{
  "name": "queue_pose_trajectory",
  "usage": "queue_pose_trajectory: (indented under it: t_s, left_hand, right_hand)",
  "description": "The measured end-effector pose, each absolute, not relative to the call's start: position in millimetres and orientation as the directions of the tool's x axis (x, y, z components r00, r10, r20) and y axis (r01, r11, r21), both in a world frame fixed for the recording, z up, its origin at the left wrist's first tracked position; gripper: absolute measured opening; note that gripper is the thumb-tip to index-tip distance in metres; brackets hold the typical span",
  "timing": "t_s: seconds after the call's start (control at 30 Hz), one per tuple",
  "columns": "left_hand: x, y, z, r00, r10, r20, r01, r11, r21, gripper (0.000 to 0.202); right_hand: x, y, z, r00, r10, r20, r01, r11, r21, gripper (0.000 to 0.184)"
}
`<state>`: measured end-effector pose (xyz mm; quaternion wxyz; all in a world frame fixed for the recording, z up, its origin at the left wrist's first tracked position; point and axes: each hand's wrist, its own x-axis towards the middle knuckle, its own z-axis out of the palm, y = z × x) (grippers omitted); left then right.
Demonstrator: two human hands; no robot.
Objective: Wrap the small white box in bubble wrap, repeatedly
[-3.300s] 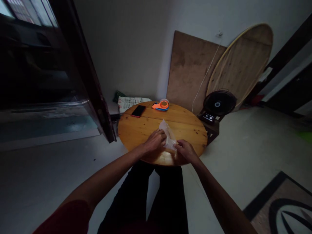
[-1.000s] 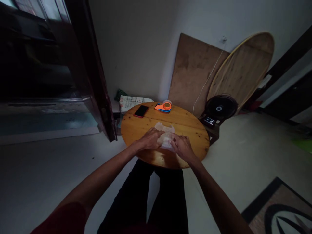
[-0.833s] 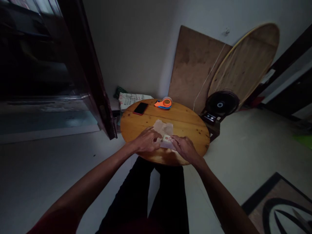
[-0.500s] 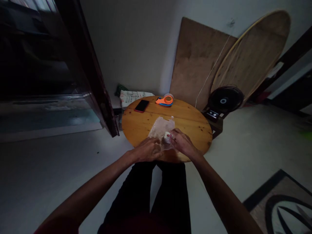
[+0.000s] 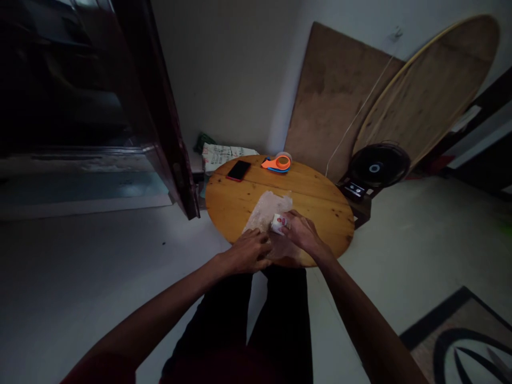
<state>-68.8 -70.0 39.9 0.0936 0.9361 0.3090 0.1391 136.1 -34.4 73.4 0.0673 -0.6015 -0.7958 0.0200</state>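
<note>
A small white box [image 5: 279,223] with red print is in my right hand [image 5: 303,231], whose fingers close around its right side. It is held over a crumpled sheet of clear bubble wrap [image 5: 271,204] lying on the round wooden table [image 5: 316,197]. My left hand [image 5: 251,250] is at the near left edge of the sheet, its fingers curled down on the wrap; the fingertips are partly hidden. Part of the wrap shows between the hands, reaching the table's near edge.
An orange and blue tape dispenser [image 5: 278,163] and a phone [image 5: 239,170] lie on the table's far side. A black round fan [image 5: 380,164] stands to the right. Wooden boards [image 5: 340,90] lean on the wall. A dark-framed cabinet [image 5: 168,117] rises at the left.
The view has shifted slightly. More of the box's printed face shows in my right hand, and more wrap is visible near the table's front edge between my hands.
</note>
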Motion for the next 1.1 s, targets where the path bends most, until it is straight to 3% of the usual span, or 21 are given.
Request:
queue_pose_trajectory:
  t_s: [0.27,0.63,0.77,1.0,1.1]
  left_hand:
    - [-67,-71,41,0.763,0.615,0.199,0.56,-0.782,0.272,0.023]
    - [-78,-75,34,0.726,0.633,0.27,0.585,-0.774,0.243,0.017]
    - [-80,-76,31,0.747,0.612,0.26,0.569,-0.791,0.225,0.015]
    - [-78,-73,29,0.75,0.607,0.263,0.562,-0.795,0.229,0.015]
    - [-76,-72,30,0.748,0.609,0.266,0.561,-0.793,0.238,0.016]
  right_hand:
    - [131,-36,76,-0.274,0.962,0.018,0.962,0.274,-0.016,0.029]
    - [130,-53,92,-0.264,0.964,0.026,0.963,0.265,-0.046,0.042]
    - [136,-64,97,-0.286,0.958,0.019,0.958,0.286,-0.027,0.036]
    - [147,-90,91,-0.502,0.865,-0.018,0.863,0.499,-0.084,0.042]
    - [146,-100,82,-0.52,0.853,-0.043,0.854,0.519,-0.043,0.047]
